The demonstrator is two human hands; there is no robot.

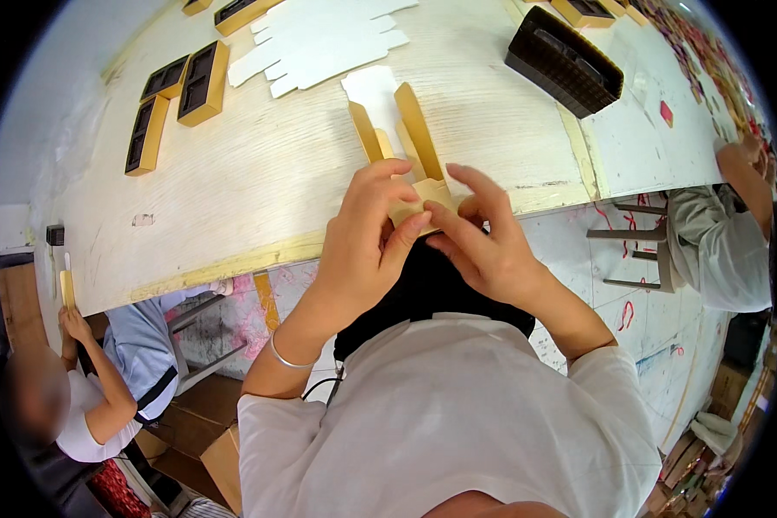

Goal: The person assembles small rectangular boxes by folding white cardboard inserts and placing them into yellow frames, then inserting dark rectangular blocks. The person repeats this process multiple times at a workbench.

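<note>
A partly folded gold cardboard box [419, 129] with a white inner side lies at the table's near edge, its two long walls standing up and a white flap reaching away at the far end. My left hand [369, 220] is closed on the left of its near end flap, thumb and fingertips pressed against the card. From the other side, my right hand [485, 237] grips the same flap with thumb and index finger, its other fingers curled or raised. The thumbs nearly meet over the flap. Parts of the near end are hidden behind my fingers.
Flat white card blanks [319, 39] lie beyond the box. Gold boxes with dark inserts [203, 82] stand at the left, and a stack of dark brown plastic trays [565, 65] at the right. A co-worker [104, 380] sits left, another person [721, 233] right beside a stool [660, 250].
</note>
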